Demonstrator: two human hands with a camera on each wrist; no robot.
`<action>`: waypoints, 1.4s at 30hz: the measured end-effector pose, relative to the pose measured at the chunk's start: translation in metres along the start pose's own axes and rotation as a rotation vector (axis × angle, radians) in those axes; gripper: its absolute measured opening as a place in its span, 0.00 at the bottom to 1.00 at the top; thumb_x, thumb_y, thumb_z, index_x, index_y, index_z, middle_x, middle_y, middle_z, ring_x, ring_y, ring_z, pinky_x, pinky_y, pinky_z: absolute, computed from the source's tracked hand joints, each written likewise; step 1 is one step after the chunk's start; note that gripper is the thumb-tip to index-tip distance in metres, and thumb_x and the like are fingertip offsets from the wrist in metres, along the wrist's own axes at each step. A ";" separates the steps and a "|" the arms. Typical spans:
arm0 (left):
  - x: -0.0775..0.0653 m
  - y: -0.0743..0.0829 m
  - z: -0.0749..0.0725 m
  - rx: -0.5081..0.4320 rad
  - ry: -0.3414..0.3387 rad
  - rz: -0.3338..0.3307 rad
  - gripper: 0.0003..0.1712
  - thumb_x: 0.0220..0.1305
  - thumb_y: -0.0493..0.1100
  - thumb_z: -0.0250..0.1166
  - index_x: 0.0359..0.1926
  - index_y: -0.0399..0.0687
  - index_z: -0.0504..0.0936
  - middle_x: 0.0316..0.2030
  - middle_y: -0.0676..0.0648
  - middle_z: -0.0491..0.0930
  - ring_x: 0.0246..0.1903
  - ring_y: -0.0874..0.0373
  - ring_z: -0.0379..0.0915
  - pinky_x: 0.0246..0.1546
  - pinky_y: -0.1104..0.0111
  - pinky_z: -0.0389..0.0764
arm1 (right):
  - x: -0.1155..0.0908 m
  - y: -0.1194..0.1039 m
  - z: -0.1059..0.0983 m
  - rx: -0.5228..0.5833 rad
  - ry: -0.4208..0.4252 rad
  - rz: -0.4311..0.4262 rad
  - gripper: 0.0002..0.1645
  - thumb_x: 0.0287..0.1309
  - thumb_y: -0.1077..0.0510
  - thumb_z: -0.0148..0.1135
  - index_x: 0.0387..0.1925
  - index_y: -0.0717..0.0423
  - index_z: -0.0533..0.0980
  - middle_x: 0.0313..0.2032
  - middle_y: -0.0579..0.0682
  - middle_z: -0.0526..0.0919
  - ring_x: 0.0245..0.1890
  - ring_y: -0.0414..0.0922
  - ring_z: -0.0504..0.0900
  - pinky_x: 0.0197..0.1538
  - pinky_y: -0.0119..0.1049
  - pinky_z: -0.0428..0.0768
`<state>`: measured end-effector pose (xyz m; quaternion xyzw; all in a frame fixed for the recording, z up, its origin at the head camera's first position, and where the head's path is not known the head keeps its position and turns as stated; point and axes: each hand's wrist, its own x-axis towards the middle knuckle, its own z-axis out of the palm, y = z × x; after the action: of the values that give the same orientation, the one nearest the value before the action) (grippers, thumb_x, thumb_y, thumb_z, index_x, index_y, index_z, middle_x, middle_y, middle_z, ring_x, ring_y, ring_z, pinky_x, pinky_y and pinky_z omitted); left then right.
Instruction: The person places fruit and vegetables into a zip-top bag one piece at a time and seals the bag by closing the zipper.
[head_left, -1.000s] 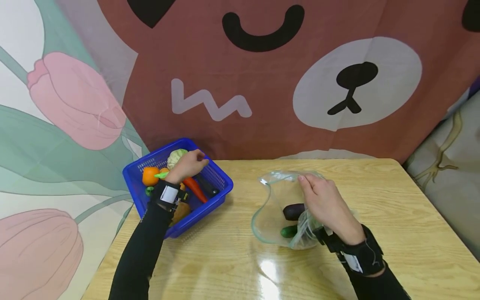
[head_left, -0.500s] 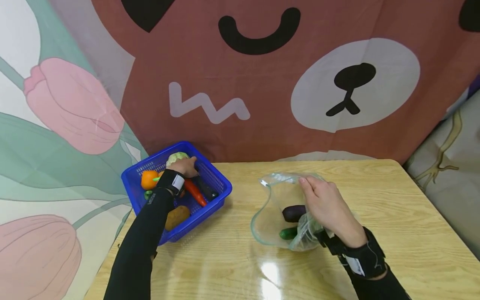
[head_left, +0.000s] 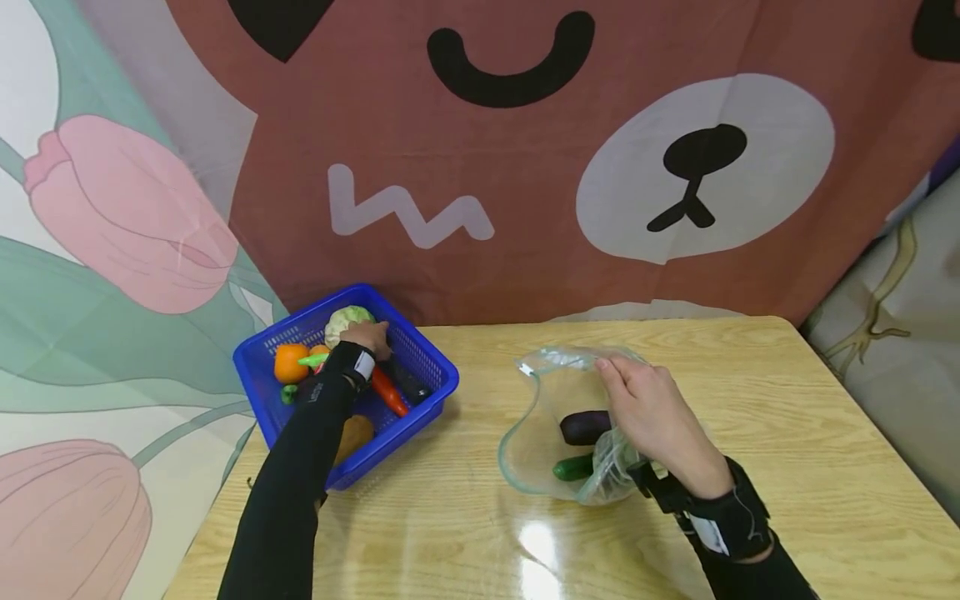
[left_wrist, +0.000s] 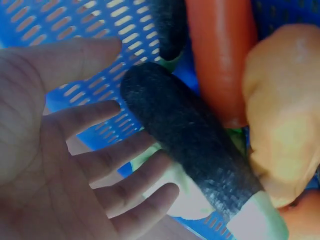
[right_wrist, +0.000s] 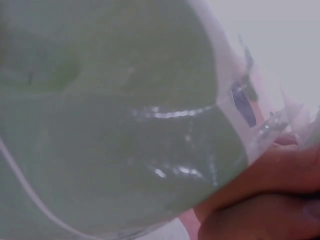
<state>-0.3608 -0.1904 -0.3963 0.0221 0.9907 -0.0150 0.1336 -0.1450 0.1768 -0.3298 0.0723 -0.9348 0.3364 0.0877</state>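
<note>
Blue and slotted, the basket (head_left: 397, 437) is cradling a pale-ended dark vegetable (left_wrist: 187, 135), frame left; the left hand (left_wrist: 57, 167) is lying beside it, fingers spread, ideally curling round its middle; the right hand (head_left: 656, 410) is pinching the bag (head_left: 617, 468), right of centre

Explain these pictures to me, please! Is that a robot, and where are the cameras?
No robot here: just a person's two hands. A camera on the head took the wide picture; one on each wrist took the close-ups. On the wooden table are a blue basket of vegetables and a clear bag with a dark vegetable and a green one inside. The right hand holds the bag's edge. The left hand is over the basket, fingers spread beside a long black vegetable.
</note>
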 end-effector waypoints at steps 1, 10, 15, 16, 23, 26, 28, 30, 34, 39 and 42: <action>0.001 0.000 0.002 0.009 0.003 0.001 0.32 0.57 0.46 0.60 0.64 0.45 0.68 0.57 0.32 0.72 0.56 0.34 0.66 0.52 0.44 0.70 | 0.000 0.000 0.000 -0.002 0.000 -0.001 0.28 0.73 0.44 0.35 0.22 0.55 0.67 0.15 0.48 0.61 0.14 0.42 0.59 0.21 0.33 0.61; 0.003 -0.010 0.023 -0.008 0.033 0.013 0.28 0.53 0.43 0.65 0.53 0.32 0.72 0.47 0.31 0.79 0.45 0.39 0.77 0.43 0.51 0.78 | 0.001 -0.001 0.001 -0.005 -0.003 -0.011 0.27 0.73 0.45 0.36 0.24 0.55 0.69 0.14 0.48 0.61 0.14 0.43 0.59 0.21 0.33 0.61; 0.005 -0.012 0.028 -0.012 0.108 0.048 0.27 0.55 0.44 0.64 0.53 0.33 0.71 0.47 0.31 0.79 0.46 0.38 0.77 0.44 0.50 0.77 | 0.001 0.000 0.002 -0.004 -0.001 -0.018 0.26 0.73 0.46 0.37 0.24 0.56 0.69 0.14 0.48 0.60 0.14 0.42 0.58 0.21 0.33 0.61; 0.005 -0.012 0.028 -0.018 0.114 0.054 0.26 0.57 0.44 0.63 0.53 0.33 0.71 0.48 0.31 0.78 0.47 0.37 0.76 0.45 0.50 0.77 | 0.001 0.000 0.002 -0.003 -0.002 -0.017 0.26 0.73 0.46 0.37 0.24 0.56 0.69 0.14 0.47 0.60 0.14 0.42 0.58 0.21 0.33 0.61; 0.001 -0.013 0.019 -0.100 0.148 0.069 0.26 0.62 0.42 0.55 0.57 0.29 0.63 0.50 0.26 0.73 0.49 0.34 0.73 0.49 0.47 0.74 | 0.001 0.000 0.001 -0.001 -0.006 -0.009 0.26 0.73 0.46 0.36 0.30 0.57 0.73 0.14 0.47 0.59 0.14 0.43 0.58 0.21 0.34 0.60; -0.004 -0.014 0.010 -0.120 0.147 0.083 0.27 0.64 0.42 0.53 0.60 0.30 0.61 0.52 0.25 0.70 0.50 0.32 0.71 0.49 0.46 0.73 | 0.001 0.000 0.001 -0.002 -0.005 -0.006 0.26 0.73 0.46 0.37 0.29 0.57 0.73 0.14 0.47 0.59 0.14 0.43 0.58 0.21 0.34 0.60; -0.009 -0.014 0.003 -0.131 0.150 0.101 0.28 0.65 0.43 0.53 0.62 0.33 0.59 0.52 0.26 0.68 0.49 0.32 0.71 0.49 0.45 0.73 | 0.001 0.000 0.001 -0.004 -0.006 -0.006 0.26 0.73 0.46 0.36 0.28 0.56 0.73 0.14 0.47 0.59 0.14 0.43 0.58 0.21 0.34 0.60; -0.014 -0.014 -0.003 -0.147 0.169 0.131 0.28 0.67 0.46 0.53 0.62 0.34 0.59 0.52 0.27 0.68 0.47 0.33 0.72 0.48 0.46 0.73 | 0.001 0.000 0.001 -0.007 -0.007 -0.006 0.26 0.73 0.46 0.36 0.30 0.57 0.73 0.14 0.48 0.59 0.14 0.43 0.58 0.21 0.35 0.61; -0.023 -0.012 -0.012 -0.174 0.229 0.191 0.30 0.67 0.51 0.56 0.61 0.36 0.60 0.47 0.31 0.72 0.43 0.38 0.73 0.42 0.51 0.74 | 0.002 0.001 0.001 -0.014 -0.010 -0.009 0.26 0.73 0.45 0.35 0.33 0.58 0.75 0.14 0.48 0.60 0.14 0.43 0.58 0.22 0.35 0.61; -0.037 -0.005 -0.019 -0.186 0.288 0.249 0.31 0.66 0.53 0.58 0.61 0.37 0.63 0.45 0.34 0.76 0.42 0.42 0.74 0.43 0.53 0.75 | 0.002 0.002 0.002 -0.025 -0.013 -0.010 0.27 0.73 0.46 0.36 0.42 0.60 0.77 0.15 0.49 0.61 0.15 0.44 0.60 0.26 0.36 0.64; -0.047 0.004 -0.024 -0.192 0.322 0.273 0.30 0.65 0.54 0.59 0.60 0.40 0.64 0.44 0.35 0.77 0.41 0.43 0.75 0.44 0.53 0.77 | 0.002 0.003 0.002 -0.033 -0.015 -0.010 0.28 0.73 0.47 0.36 0.47 0.61 0.77 0.16 0.48 0.62 0.16 0.44 0.62 0.30 0.38 0.67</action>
<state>-0.3211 -0.1877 -0.3609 0.1454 0.9839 0.1013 -0.0238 -0.1474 0.1778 -0.3329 0.0779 -0.9405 0.3199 0.0836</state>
